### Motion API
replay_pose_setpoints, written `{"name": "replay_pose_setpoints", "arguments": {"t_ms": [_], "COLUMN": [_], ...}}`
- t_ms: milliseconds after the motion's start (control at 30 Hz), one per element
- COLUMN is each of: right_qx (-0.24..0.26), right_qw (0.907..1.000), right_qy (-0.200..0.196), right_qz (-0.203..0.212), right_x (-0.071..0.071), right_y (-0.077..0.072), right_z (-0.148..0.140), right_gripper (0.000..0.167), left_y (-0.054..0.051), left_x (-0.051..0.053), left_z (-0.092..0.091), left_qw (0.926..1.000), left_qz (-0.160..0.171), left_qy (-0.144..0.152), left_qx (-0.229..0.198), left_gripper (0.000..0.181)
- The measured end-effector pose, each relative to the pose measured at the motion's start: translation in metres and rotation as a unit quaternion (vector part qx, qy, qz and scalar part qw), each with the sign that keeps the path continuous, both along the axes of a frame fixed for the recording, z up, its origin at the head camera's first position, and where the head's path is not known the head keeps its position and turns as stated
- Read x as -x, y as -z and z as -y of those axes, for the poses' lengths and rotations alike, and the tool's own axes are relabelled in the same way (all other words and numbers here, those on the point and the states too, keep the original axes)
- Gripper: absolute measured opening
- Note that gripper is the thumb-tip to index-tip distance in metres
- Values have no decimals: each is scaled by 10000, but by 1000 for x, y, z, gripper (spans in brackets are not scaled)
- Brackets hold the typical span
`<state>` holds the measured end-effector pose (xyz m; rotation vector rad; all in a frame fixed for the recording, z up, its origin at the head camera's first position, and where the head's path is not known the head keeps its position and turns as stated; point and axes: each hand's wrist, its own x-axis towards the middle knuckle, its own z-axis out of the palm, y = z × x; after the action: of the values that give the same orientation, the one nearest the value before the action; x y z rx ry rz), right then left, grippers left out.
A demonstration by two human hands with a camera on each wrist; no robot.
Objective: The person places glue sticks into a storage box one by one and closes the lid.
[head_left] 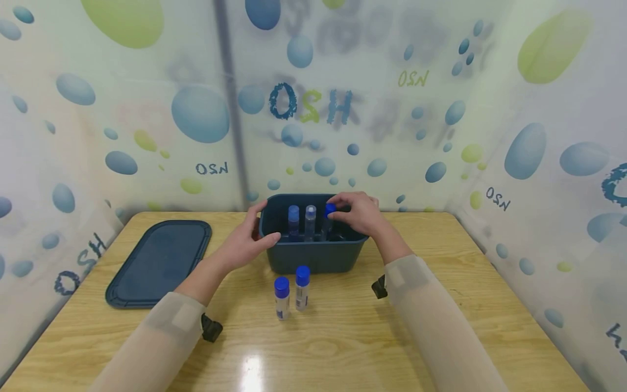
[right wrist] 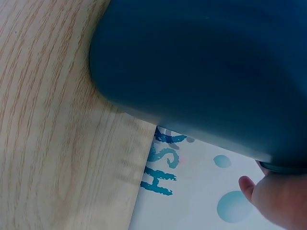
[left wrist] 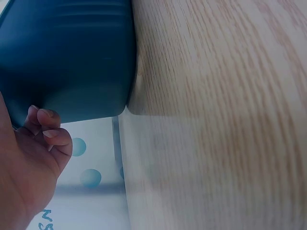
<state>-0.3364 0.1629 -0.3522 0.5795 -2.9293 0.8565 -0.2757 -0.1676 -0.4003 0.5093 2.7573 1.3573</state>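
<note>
A dark blue-green plastic bin (head_left: 313,257) stands near the table's far edge. My left hand (head_left: 247,239) holds its left end, thumb over the rim; in the left wrist view several of its fingers (left wrist: 57,139) are curled beside the outer wall. Inside the bin, my right hand (head_left: 360,213) pinches the blue cap of a small clear tube (head_left: 327,224) between thumb and index finger. Left of it stand a clear-topped tube (head_left: 310,223) and another blue-capped tube (head_left: 293,223). Two more blue-capped tubes, a left one (head_left: 282,298) and a right one (head_left: 302,288), stand upright before the bin.
A dark blue lid (head_left: 159,264) lies flat at the left of the wooden table (head_left: 343,348). Printed curtain walls (head_left: 313,152) with blue and green spots enclose the table at the back and both sides.
</note>
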Motion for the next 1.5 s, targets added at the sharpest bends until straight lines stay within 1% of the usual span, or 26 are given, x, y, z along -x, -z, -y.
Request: {"name": "replay_pose_setpoints", "arguments": {"t_ms": [233,400,633,833,1167,1500], "right_qx": [142,186,432,553,760,1026], "right_qw": [9998,9997,9987,9979,9963,9939], "right_qy": [-40,-48,-48,-33,64,178], "right_qz": [118,180,277,328,404,366], "right_x": [-1,-1,-2,-3,-4,-5], "right_y": [-2,-1,-2,-1,1,2], "right_z": [-1,-1,-2,-2,-2,-4], "right_gripper": [43,43,42,42,44,43], "left_y": [1,1,0,0,1,1], "left_x": [1,0,-1,0,1,1], "left_z": [0,1,1,0,1,1], "left_qw": [10000,10000,10000,10000,10000,10000], "left_qz": [-6,5,21,9,-25,-3], "left_qy": [36,30,15,64,72,71], "left_qx": [2,-9,9,-26,-46,-24], "left_gripper": [96,96,95,95,95,96]}}
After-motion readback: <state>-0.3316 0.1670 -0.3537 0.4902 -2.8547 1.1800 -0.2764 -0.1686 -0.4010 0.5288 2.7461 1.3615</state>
